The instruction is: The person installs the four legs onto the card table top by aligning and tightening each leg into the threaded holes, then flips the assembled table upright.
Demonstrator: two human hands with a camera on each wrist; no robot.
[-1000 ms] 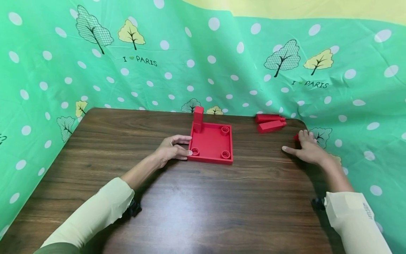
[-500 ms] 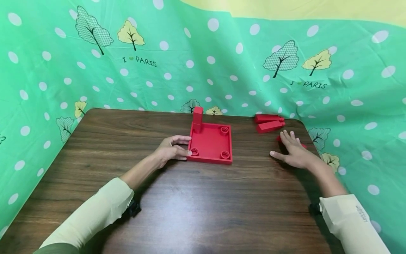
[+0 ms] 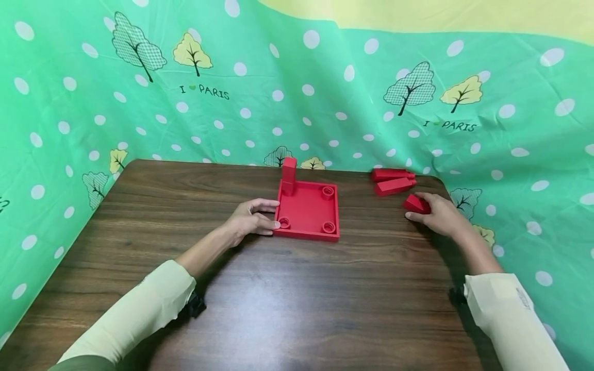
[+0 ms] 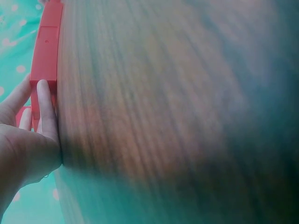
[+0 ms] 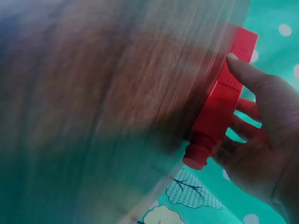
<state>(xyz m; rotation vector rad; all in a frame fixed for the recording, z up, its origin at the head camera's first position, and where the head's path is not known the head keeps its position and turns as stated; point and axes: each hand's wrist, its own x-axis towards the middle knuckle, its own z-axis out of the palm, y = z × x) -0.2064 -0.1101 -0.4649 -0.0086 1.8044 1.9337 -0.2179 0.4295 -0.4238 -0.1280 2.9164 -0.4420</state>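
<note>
A red square tabletop point(image 3: 306, 236) lies rim-up on the table, with round threaded sockets showing at three of its corners. From the far left corner rises a red table leg point(image 3: 289, 176). My left hand point(image 3: 246, 220) grips the tabletop's left edge, thumb near the front corner and fingers farther back. At the table's right side, my right hand point(image 3: 442, 214) holds another red table leg point(image 5: 217, 109) between thumb and fingers. In the right wrist view that leg's round end points down toward the wrist side, and the thumb presses on its flat face.
Two more red table legs point(image 3: 394, 186) lie side by side near the back right corner of the brown wooden table point(image 3: 260, 304). A green dotted curtain point(image 3: 278, 103) hangs right behind the table and along its sides.
My right hand has drawn the leg leftward from the table's right edge, and its spread fingers have closed round it. My left hand stays on the tabletop.
</note>
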